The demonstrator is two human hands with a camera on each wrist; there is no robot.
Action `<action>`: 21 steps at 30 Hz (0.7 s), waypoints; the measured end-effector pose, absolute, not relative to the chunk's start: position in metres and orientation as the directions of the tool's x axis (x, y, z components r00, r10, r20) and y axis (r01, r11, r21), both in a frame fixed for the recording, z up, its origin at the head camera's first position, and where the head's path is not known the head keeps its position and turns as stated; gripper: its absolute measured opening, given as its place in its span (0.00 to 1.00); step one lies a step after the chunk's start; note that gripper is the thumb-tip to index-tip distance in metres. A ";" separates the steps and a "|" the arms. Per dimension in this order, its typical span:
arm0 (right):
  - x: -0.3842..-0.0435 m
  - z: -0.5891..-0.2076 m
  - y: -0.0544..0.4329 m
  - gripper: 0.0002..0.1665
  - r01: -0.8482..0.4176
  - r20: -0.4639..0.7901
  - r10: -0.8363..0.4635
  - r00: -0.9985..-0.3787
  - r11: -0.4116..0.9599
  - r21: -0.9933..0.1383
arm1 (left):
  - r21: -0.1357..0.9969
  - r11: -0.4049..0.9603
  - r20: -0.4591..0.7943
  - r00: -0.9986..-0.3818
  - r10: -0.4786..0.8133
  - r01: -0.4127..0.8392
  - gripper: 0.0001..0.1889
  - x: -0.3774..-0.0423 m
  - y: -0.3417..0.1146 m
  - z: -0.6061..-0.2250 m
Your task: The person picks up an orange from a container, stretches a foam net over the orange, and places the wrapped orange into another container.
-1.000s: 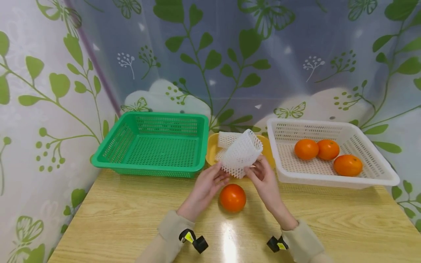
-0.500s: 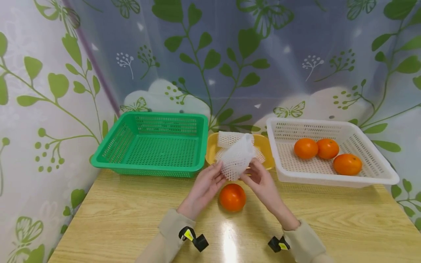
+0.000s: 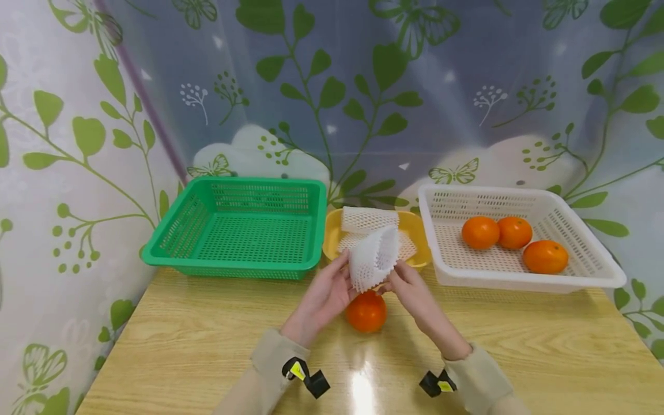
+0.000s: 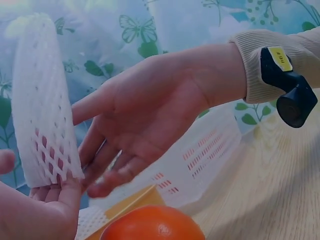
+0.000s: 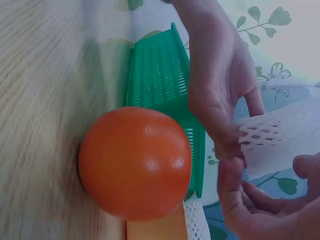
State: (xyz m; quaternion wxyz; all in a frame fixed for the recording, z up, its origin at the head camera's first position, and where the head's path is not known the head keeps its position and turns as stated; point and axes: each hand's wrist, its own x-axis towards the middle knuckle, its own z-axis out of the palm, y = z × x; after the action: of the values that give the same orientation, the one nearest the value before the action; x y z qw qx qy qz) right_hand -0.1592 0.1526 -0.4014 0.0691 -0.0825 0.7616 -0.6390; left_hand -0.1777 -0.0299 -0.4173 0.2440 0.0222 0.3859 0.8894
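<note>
Slanting from left grip (image 3: 325, 293), seemingly pinched: mesh sleeve (image 3: 367, 259)

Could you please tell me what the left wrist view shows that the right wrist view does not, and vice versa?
Only the left wrist view shows the white basket and the black device on the right sleeve.

Only the right wrist view shows the green basket and the whole outline of the orange fruit, which the left wrist view cuts off.

Both share the left hand and right hand at the white foam net, plus parts of the yellow tray, wooden table and leaf-patterned curtain.
</note>
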 end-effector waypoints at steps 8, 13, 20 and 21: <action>-0.159 -0.402 0.150 0.26 0.098 -0.095 -0.173 -0.980 -0.006 -0.995 | 0.774 -0.502 -0.160 -0.887 0.433 -0.385 0.20 -0.175 -0.024 -0.420; -0.159 -0.403 0.152 0.22 0.185 -0.139 -0.214 -0.967 -0.216 -0.959 | 0.795 -0.469 -0.179 -0.888 0.424 -0.384 0.21 -0.174 -0.024 -0.423; -0.159 -0.405 0.151 0.21 0.320 -0.229 -0.280 -0.932 -0.345 -0.882 | 0.796 -0.452 -0.176 -0.868 0.465 -0.403 0.22 -0.173 -0.023 -0.425; -0.159 -0.405 0.151 0.20 0.322 -0.231 -0.273 -0.934 -0.359 -0.876 | 0.792 -0.454 -0.181 -0.868 0.463 -0.408 0.22 -0.173 -0.022 -0.425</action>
State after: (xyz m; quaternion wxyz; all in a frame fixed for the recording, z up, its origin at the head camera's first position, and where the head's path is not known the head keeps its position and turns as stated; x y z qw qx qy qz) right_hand -0.1587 0.1513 -0.4051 0.1804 0.0228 0.5364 -0.8241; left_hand -0.1731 -0.0224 -0.4249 0.2556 0.0306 0.4558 0.8521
